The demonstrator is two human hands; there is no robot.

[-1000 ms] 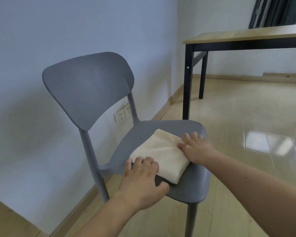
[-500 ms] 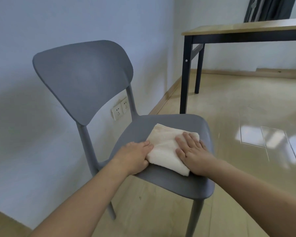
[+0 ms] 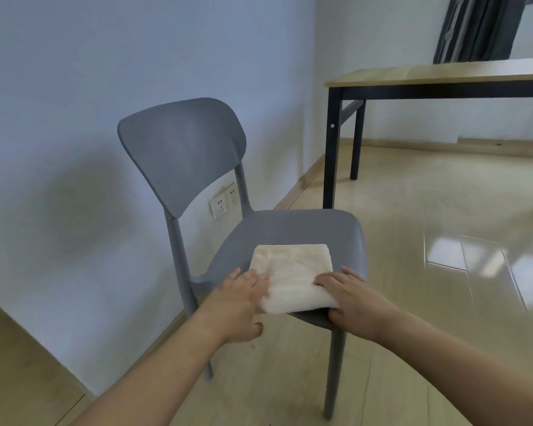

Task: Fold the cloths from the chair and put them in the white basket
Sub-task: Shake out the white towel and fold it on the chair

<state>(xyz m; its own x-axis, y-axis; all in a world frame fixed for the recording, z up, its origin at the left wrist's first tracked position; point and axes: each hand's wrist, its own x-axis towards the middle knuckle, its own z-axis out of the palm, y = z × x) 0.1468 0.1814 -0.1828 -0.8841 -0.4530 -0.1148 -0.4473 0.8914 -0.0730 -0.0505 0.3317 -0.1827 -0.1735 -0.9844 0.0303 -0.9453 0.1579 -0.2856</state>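
Note:
A cream cloth, folded into a thick rectangle, lies on the seat of the grey chair, its near edge hanging slightly over the seat's front. My left hand grips the near left corner, fingers on top and thumb below. At the near right corner my right hand has its fingers on top and its thumb tucked under the cloth. The white basket is not in view.
The chair stands against a pale blue wall with two sockets. A wooden table with black legs is behind it to the right. Glossy wooden floor stretches to the right.
The cloth has been drawn toward the seat's front edge and squared up. Both hands shifted from pressing on top of it to holding its near corners. The view has pulled back.

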